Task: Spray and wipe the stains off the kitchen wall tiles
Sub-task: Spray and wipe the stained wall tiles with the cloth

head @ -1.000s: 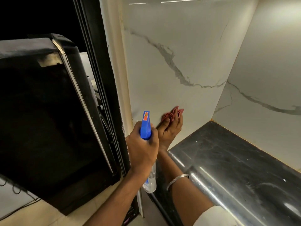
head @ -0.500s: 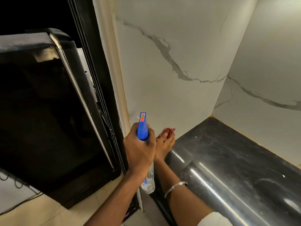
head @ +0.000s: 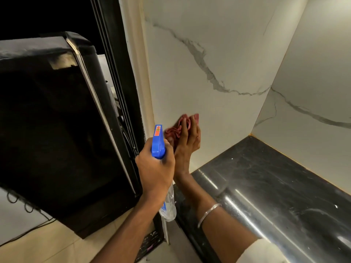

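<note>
My left hand [head: 154, 168] grips a clear spray bottle with a blue trigger head [head: 158, 143], held upright in front of the wall's left edge. Behind it, my right hand [head: 187, 145] presses a crumpled red cloth [head: 175, 128] flat against the white marble-veined wall tile [head: 218, 54], low down near the corner with the cream door frame. A silver bangle sits on the right wrist. Part of the cloth is hidden by the bottle head and my fingers.
A glossy black countertop [head: 266, 186] runs along the right under a second tiled wall [head: 313, 82]. A large black appliance [head: 47, 130] stands at the left beside a black frame [head: 121, 92]. Cables lie on the beige floor [head: 47, 243].
My right hand slid the cloth down toward the counter, then back up the tile. My left hand with the bottle stayed nearly in place.
</note>
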